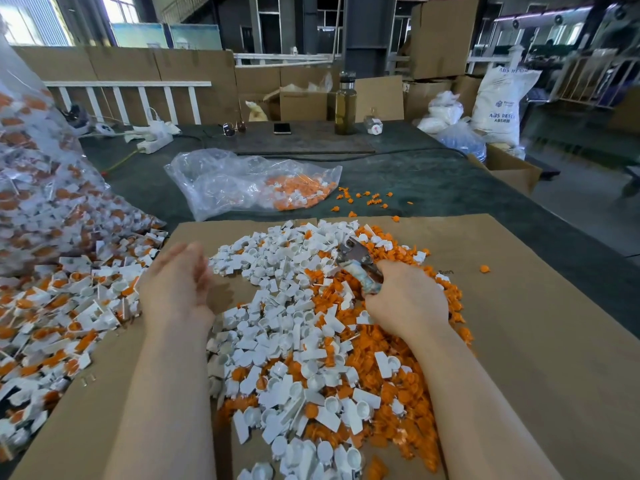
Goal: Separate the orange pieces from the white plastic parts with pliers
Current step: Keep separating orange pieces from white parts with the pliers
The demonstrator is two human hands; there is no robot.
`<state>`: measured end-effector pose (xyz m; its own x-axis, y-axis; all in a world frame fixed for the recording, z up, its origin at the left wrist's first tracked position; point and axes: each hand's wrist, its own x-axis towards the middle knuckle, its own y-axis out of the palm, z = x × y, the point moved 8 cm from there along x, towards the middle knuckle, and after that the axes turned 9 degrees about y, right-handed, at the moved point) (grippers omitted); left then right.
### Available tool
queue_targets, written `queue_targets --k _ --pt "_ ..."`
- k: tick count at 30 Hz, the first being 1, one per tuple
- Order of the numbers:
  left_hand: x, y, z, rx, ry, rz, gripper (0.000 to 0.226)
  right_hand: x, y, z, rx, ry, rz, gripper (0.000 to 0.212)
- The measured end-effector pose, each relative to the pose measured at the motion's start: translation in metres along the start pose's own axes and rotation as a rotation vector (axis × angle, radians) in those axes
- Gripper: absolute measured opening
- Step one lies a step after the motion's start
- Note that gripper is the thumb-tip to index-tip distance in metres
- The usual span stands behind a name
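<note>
Bag (249, 183) lies behind the cardboard sheet (540, 341), bottle (345, 105) beyond.

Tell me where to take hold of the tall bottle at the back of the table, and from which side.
Grip the tall bottle around its straight middle, coming from the front. It stands upright, its body is round and even, and a box stands close behind it, while the table in front is bare.

Right hand (407, 299) grips pliers (358, 263) over white parts (277, 327); left hand (176, 289) empty.

One head-worn view — it looked forward and down, close over the counter (415, 174), warehouse background toward twelve o'clock.
</note>
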<state>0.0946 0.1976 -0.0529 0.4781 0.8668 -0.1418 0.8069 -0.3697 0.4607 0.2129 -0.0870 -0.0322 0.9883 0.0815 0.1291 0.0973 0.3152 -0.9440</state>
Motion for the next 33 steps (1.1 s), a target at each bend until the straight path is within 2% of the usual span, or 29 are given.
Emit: queue_targets --k 6,9,11,16,24,28,33 --pt "-0.028 0.051 0.010 0.968 0.353 0.452 0.013 0.000 0.006 0.003 0.013 -0.053 0.056 0.019" --pt "-0.032 0.062 0.017 1.349 0.508 0.506 0.022 -0.001 0.008 0.004 -0.017 -0.069 0.076 0.018" --pt "-0.034 0.065 0.020 1.483 0.547 0.530 0.027 -0.001 0.008 0.004 -0.046 -0.070 0.081 0.015" --pt "-0.036 0.067 0.024 1.534 0.504 0.575 0.031 0.000 0.012 0.004 -0.060 -0.058 0.124 0.014" --pt "-0.040 0.069 0.023 1.494 0.517 0.560 0.016 -0.002 0.008 0.005 -0.051 -0.068 0.036 0.018" --pt "-0.039 0.067 0.019 1.388 0.468 0.524 0.007 -0.001 0.002 0.006 0.028 -0.052 -0.030 0.029" --pt "-0.040 0.070 0.020 1.318 0.459 0.531 0.011 0.001 -0.006 0.008 0.179 -0.041 -0.079 0.027"
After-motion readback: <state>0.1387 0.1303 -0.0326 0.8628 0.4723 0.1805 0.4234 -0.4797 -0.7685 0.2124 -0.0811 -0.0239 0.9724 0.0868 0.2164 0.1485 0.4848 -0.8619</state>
